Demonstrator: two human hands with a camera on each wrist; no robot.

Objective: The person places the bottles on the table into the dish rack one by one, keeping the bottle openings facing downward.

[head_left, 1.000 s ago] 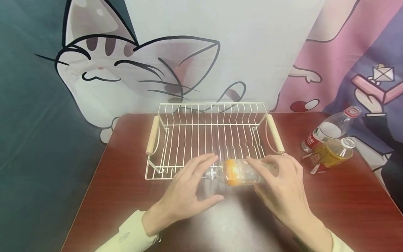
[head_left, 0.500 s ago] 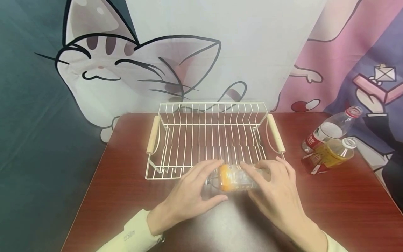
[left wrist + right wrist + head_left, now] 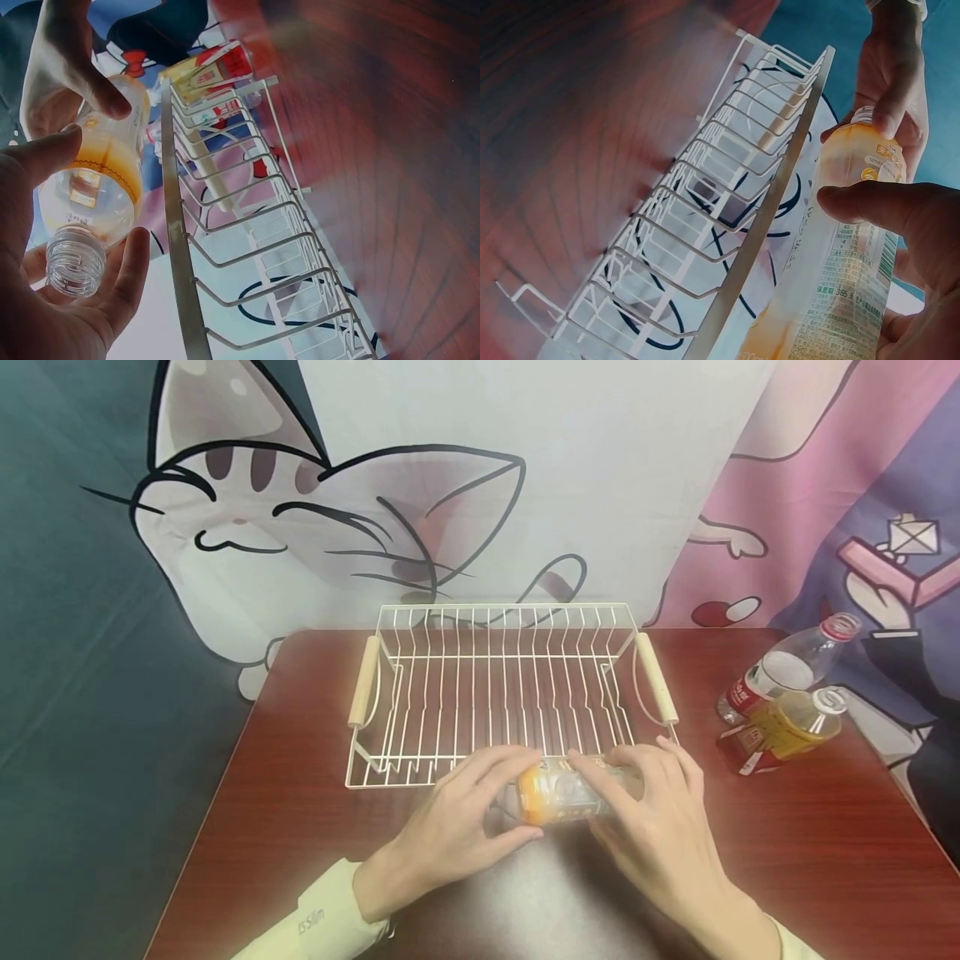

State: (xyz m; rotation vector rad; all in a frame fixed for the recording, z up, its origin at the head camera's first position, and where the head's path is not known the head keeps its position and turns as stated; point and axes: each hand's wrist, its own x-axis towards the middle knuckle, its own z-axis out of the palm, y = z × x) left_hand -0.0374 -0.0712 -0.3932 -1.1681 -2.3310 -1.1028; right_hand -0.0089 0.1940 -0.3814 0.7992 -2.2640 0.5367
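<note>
Between the two hands, a clear bottle (image 3: 570,793) with an orange-banded label is held sideways, its neck toward the left hand (image 3: 465,822). The right hand (image 3: 660,818) grips its body, thumb opposite fingers; the left's relaxed, parted fingers surround the neck end, contact unclear. Just beyond the grip stands a wire rack (image 3: 178,225); farther right are a red-labelled bottle (image 3: 776,672) and a yellow-labelled bottle (image 3: 787,727).
</note>
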